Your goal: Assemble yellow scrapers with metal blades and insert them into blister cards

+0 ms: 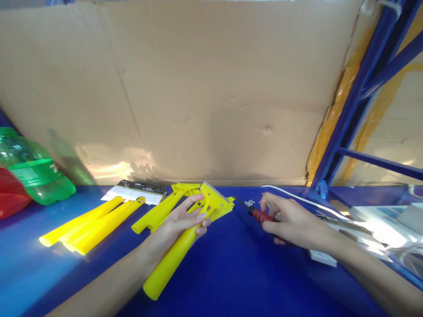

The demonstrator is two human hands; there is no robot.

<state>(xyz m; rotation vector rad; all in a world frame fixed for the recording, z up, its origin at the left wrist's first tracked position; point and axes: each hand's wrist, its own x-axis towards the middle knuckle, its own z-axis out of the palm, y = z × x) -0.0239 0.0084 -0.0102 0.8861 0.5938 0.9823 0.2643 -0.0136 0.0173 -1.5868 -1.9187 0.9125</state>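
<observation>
My left hand [185,219] is closed around a yellow scraper [176,259], its tube handle slanting down toward me. A flat metal blade edge sits at the scraper's head, with a small screw in its side. In my right hand [291,220] is a red and black screwdriver [262,216], its thin dark shaft pointing left toward the scraper's head, a short gap apart. Small pale screws [250,203] lie in a little pile behind the screwdriver. More yellow scrapers [161,211] rest on the blue tabletop just left of my left hand, partly hidden by it.
Loose yellow tube handles [102,224] lie at the left, beside printed cards [132,192]. A green bottle [39,169] and a red object [11,193] stand far left. A cardboard sheet [205,97] backs the table. A white cable [300,200] and a blue metal frame [350,101] are right.
</observation>
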